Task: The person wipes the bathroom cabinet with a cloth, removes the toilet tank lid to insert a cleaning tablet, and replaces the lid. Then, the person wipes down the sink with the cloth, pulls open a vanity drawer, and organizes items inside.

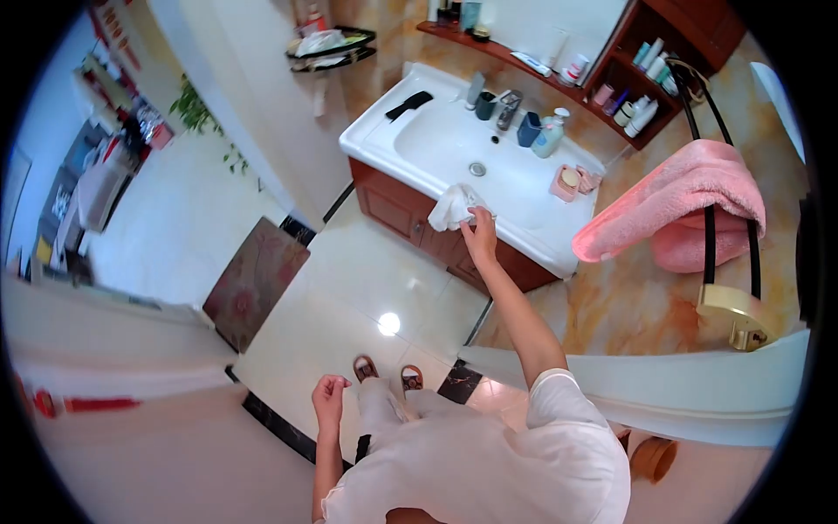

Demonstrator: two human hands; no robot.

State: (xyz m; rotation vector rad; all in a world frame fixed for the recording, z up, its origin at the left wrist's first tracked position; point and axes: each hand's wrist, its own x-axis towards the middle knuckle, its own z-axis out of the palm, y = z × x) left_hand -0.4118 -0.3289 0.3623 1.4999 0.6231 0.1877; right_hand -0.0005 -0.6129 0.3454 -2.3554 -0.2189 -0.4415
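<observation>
White cloth (452, 208) pinched in right hand (480, 232), near sink (371, 140); left hand (330, 398) apart, curled

Cloth (451, 207) by sink (375, 140) front

the wall (602, 301) beside the washbasin (375, 144) has a marbled surface, in cream and orange-brown. under the white washbasin there is a reddish-brown cabinet (381, 210), and above it a narrow wooden shelf (497, 49) is fixed. a wall cabinet (711, 31) of similar wood is at its right. the floor (297, 341) is pale and glossy, and it reflects a round bright light (388, 324). a brown patterned mat (249, 297) lies near the doorway; beyond it, a greyish sofa (105, 192) stands in a bright room.
</observation>
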